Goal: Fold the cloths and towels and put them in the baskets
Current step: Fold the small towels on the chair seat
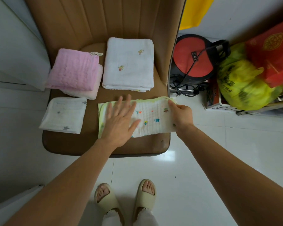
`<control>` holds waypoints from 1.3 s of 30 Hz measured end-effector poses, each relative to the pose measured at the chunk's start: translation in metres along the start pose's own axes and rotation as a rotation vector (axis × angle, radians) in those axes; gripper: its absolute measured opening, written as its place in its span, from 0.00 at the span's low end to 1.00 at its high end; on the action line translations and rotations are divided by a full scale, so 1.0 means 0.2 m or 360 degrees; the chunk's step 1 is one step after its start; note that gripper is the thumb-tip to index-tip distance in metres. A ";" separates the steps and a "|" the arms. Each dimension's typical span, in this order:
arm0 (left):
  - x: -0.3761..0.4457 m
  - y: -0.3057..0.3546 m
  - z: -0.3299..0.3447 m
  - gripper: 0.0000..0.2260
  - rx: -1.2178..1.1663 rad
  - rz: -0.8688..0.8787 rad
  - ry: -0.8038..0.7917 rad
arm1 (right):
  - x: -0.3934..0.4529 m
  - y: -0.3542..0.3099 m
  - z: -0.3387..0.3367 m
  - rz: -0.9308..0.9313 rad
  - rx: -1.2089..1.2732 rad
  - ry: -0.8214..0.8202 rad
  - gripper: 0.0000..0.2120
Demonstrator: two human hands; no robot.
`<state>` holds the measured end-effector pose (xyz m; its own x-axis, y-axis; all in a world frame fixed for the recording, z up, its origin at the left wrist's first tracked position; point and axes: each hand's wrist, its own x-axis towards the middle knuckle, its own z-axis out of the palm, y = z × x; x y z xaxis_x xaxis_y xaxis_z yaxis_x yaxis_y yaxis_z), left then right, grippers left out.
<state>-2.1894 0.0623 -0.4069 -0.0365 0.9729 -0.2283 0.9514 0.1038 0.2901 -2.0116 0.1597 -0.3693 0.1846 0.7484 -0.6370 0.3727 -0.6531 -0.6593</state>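
Green-edged cloth: L hand flat, R hand pinching

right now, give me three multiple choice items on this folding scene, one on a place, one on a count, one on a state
1. Where does the pink towel lie?
A. left of the white towel
B. on the floor
C. under the star cloth

2. How many cloth piles sit on the chair seat?
A. two
B. four
C. six

3. What is the left hand doing?
A. pressing flat on the printed cloth
B. hanging idle
C. lifting the pink towel

Answers: 1 A, it lies beside the white towel's left edge. 2 B, pink, white, star, printed. 3 A, fingers spread flat while the right hand pinches the cloth's right end.
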 end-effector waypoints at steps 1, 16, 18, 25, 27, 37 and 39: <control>-0.03 -0.01 -0.04 0.26 -0.0212 -0.0165 0.0255 | -0.02 -0.02 0.00 0.0082 0.0046 -0.0023 0.13; -0.12 -0.24 -0.29 0.15 -0.2538 -0.1343 -0.0177 | -0.41 -0.11 0.34 -0.0650 -0.0313 -0.0270 0.10; -0.15 -0.20 -0.32 0.15 -0.2772 -0.1217 -0.0175 | -0.45 -0.10 0.35 -0.0720 -0.0323 -0.0289 0.08; -0.23 -0.13 -0.39 0.14 -0.2789 -0.1002 -0.0218 | -0.55 -0.08 0.38 -0.0831 -0.0382 -0.0277 0.04; -0.24 -0.12 -0.40 0.12 -0.2736 -0.1007 -0.0220 | -0.55 -0.07 0.38 -0.0807 -0.0453 -0.0273 0.04; -0.27 -0.09 -0.44 0.10 -0.2585 -0.1066 -0.0162 | -0.59 -0.08 0.36 -0.0769 -0.0244 -0.0249 0.02; -0.27 -0.08 -0.45 0.11 -0.2596 -0.1033 -0.0192 | -0.62 -0.08 0.37 -0.0777 -0.0210 -0.0295 0.01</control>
<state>-2.2293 0.0264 -0.3149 -0.1586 0.6827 -0.7133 -0.4587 0.5888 0.6655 -2.1077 0.0688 -0.3097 -0.1978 0.9206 -0.3366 0.4885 -0.2052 -0.8481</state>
